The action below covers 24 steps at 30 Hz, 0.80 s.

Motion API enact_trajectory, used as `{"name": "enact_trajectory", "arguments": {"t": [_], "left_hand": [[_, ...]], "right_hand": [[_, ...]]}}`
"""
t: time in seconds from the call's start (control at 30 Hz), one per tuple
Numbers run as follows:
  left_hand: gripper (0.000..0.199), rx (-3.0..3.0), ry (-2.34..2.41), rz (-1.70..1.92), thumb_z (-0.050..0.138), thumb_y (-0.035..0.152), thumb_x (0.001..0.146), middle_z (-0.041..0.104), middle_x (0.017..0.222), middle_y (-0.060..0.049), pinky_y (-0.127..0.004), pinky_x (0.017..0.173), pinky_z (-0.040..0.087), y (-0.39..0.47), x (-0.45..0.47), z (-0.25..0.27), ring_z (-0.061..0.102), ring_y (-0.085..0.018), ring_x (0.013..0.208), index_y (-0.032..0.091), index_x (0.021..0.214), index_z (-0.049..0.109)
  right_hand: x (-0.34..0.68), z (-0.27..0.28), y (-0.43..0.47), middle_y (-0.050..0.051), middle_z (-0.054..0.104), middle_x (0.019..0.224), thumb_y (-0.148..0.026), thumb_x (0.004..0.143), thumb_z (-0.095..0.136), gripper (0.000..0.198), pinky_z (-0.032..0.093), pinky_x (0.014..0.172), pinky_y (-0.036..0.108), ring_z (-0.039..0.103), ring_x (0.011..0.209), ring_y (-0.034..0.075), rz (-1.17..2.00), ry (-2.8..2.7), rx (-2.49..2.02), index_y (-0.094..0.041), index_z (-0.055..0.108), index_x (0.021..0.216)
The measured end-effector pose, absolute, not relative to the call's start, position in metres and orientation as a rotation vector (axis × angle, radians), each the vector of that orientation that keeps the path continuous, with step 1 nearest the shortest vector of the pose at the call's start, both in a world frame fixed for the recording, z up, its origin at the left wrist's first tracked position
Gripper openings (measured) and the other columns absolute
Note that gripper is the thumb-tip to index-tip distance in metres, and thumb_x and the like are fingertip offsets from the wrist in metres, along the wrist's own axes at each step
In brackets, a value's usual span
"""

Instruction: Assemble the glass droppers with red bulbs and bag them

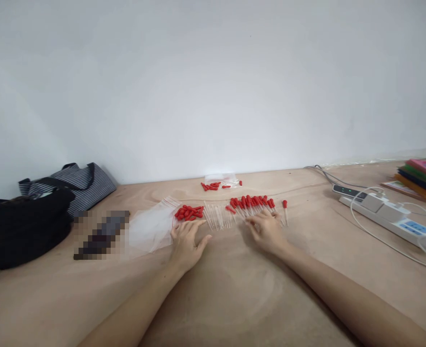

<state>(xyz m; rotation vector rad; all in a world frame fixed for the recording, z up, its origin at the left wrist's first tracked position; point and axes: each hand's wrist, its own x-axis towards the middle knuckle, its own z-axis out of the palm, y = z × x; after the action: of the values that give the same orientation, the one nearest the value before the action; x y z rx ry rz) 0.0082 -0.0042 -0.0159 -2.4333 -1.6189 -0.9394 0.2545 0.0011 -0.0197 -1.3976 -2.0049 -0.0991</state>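
Observation:
My left hand (187, 245) is open, its fingers stretched out and thumb apart, at the near edge of a pile of red rubber bulbs (188, 213). Right of that pile lies a row of clear thin dropper tubes (218, 216). My right hand (266, 231) is over the lower ends of several droppers with red bulbs (252, 202), its fingers bent a little and spread; it partly hides their tubes. One capped dropper (285, 206) lies apart to the right. A loose red bulb (230, 209) is between the bare tubes and the capped droppers.
Clear zip bags (150, 229) lie left of my left hand. More red bulbs (211, 186) sit by a small plastic bag (220, 178) near the wall. A power strip (382, 212) with cables is at right, coloured folders (422, 176) beyond, a black bag (28, 226) at left.

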Motion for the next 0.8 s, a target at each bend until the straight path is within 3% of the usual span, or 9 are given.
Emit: {"name": "enact_trajectory", "arguments": {"t": [0.27,0.5,0.8], "left_hand": [[0.018,-2.155,-1.799,-0.820,0.058,0.027,0.073,0.061,0.101,-0.007,-0.052,0.087,0.023,0.012,-0.009,-0.017,0.049,-0.028,0.097,0.025,0.091,0.059],[0.019,-2.026,-1.859,-0.621,0.057,0.026,0.075,0.060,0.104,-0.008,-0.048,0.088,0.021,0.017,-0.015,-0.013,0.048,-0.026,0.100,0.021,0.093,0.062],[0.015,-2.035,-1.838,-0.573,0.057,0.026,0.076,0.060,0.102,-0.008,-0.049,0.088,0.021,0.028,-0.014,-0.012,0.048,-0.027,0.099,0.023,0.089,0.065]], "right_hand": [[0.279,-0.025,0.035,0.005,0.065,0.073,-0.029,0.076,0.044,0.022,0.022,0.078,0.041,0.050,0.088,0.025,-0.060,-1.601,-1.864,-0.018,0.062,0.083],[0.278,-0.035,0.040,0.002,0.064,0.071,-0.028,0.074,0.047,0.016,0.019,0.080,0.039,0.050,0.089,0.022,-0.075,-1.627,-1.917,-0.020,0.060,0.079],[0.253,-0.027,0.033,0.004,0.064,0.079,-0.031,0.081,0.045,0.023,0.019,0.077,0.037,0.047,0.084,0.020,-0.216,-1.742,-1.725,-0.021,0.065,0.073]]}}
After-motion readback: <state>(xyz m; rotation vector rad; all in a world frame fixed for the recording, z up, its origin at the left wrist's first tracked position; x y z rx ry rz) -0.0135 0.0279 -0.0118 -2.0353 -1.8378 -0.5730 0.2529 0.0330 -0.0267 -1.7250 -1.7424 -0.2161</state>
